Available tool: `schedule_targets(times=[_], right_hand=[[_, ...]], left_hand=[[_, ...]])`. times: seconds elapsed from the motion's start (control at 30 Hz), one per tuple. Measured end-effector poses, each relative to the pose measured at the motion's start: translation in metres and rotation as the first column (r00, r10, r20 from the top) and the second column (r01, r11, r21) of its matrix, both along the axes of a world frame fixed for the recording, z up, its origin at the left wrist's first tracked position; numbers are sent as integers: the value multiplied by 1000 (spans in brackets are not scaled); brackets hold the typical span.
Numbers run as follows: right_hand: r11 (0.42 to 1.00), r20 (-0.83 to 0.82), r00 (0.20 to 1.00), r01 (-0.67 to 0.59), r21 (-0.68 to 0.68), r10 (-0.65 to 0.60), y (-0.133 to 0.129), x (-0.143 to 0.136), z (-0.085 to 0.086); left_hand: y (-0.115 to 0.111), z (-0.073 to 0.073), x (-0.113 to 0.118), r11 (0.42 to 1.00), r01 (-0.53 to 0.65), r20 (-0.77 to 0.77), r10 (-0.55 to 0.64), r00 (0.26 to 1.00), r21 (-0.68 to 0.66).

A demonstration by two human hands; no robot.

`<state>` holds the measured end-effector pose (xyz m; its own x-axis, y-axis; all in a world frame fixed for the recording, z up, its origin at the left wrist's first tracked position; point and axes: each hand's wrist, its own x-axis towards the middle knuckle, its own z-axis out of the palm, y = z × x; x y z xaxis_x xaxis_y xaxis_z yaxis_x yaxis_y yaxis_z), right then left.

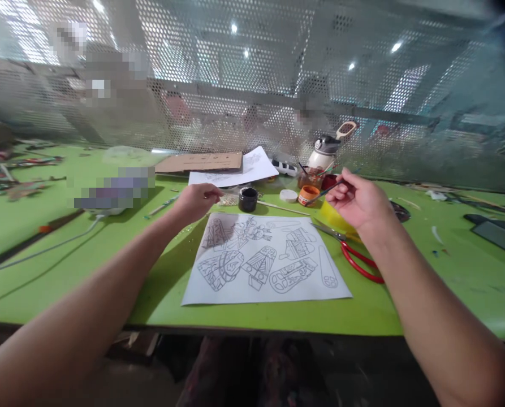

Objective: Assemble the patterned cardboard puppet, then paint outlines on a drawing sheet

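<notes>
My right hand (354,200) pinches a thin paintbrush (319,195), its lower end angled down at the orange paint jar (309,195). My left hand (198,202) is closed, its fingertips pressed together left of the black paint jar (247,199); what they hold, if anything, I cannot make out. Between my arms lies a white sheet (258,260) with black line drawings of patterned shapes. Red-handled scissors (354,257) lie at its right edge, partly under my right forearm. A white lid (288,196) rests between the two jars.
Cardboard (201,163) and another printed sheet (258,164) lie at the back. A jar with brushes (309,178) and a white bottle (323,154) stand behind the paints. A thin stick (281,208) lies above the drawing. A cable (40,247) crosses the left side of the green table (159,302).
</notes>
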<state>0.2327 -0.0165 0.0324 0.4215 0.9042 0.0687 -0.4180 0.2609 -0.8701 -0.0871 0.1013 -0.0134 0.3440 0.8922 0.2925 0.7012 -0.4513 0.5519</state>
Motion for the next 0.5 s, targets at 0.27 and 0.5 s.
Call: schedule_targets(times=[0.27, 0.5], right_hand=[[1000, 2, 1000, -19, -14, 19, 0, 7, 0], [999, -69, 997, 15, -40, -18, -5, 18, -23]], left_hand=[[6, -11, 1, 990, 116, -107, -124, 986, -75], [1, -8, 3, 986, 162, -253, -164, 953, -31]])
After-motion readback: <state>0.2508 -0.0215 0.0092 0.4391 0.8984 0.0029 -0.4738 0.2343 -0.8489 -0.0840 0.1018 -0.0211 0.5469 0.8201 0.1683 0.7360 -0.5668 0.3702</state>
